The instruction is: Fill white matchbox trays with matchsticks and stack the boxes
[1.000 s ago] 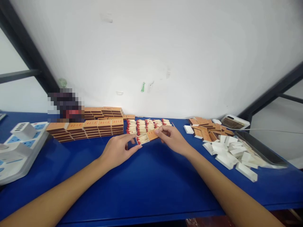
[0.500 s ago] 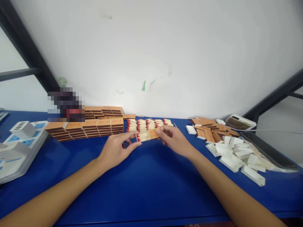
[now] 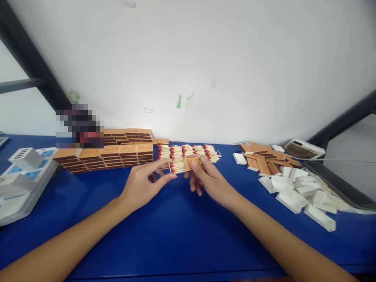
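Observation:
My left hand (image 3: 139,184) pinches the outer end of a matchbox tray (image 3: 178,166) between thumb and fingers. Red-tipped matches fill the tray, heads toward that hand. Its other end sits inside an orange-brown matchbox sleeve (image 3: 189,160), so the box is half pulled out. My right hand (image 3: 216,178) grips the sleeve, thumb on top, with lower fingers hanging loosely beneath. Just behind the box, loose matches (image 3: 188,150) lie in several bunches on the blue table (image 3: 176,235).
Closed matchboxes (image 3: 117,156) are stacked at left, beside a white power strip (image 3: 28,190) with plugs. On the right are piled sleeves (image 3: 263,166), white trays (image 3: 289,197), a phone (image 3: 304,148) and a dark tray (image 3: 340,186). The white wall (image 3: 235,70) rises behind.
My right hand's lower fingers have loosened and now hang below the sleeve, while its thumb lies further over the top. Both hands keep hold of the matchbox. The view has shifted slightly.

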